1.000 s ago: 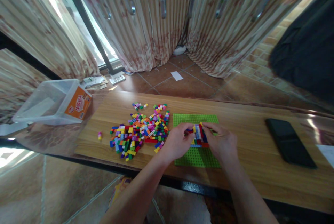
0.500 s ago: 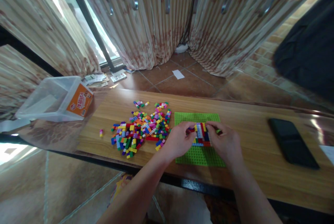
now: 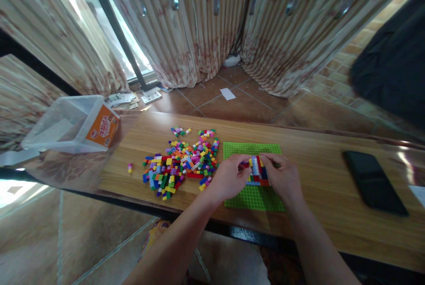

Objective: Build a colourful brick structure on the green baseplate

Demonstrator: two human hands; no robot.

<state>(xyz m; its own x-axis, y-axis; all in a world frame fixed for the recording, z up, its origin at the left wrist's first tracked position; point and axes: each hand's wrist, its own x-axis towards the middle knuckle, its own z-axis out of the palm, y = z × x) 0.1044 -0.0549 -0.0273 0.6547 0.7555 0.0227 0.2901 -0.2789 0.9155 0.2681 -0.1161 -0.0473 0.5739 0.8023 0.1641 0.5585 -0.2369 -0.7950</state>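
While leaning over the green baseplate [image 3: 254,199], have left hand [image 3: 232,175] clamped on the left end of the brick build [image 3: 255,169], with thumb and forefinger drawn in around it. Have right hand [image 3: 282,174] bent over the opposite end, with fingertips touching bricks; cannot tell about a firm pinch there, with the contact hidden under the fingers. Find little room leftward, with the loose brick pile [image 3: 186,161] just beside that hand. Find far more to the right: bare wood as far as the black phone [image 3: 375,182]. Cross the dark front edge of the table [image 3: 318,156] with both forearms. See brick build between both hands, over the middle of the green baseplate, with round studs showing in front and behind. Note hard, square-cornered plastic in stripes of yellow, pale blue, red and dark blue. Farther out, see smooth wood grain, one pink-and-yellow piece [image 3: 130,168] alone near the left end, then a clear plastic box [image 3: 66,128] with an orange label [image 3: 103,126], and pleated, patterned curtains [image 3: 199,32] beyond tiled floor [image 3: 245,103].
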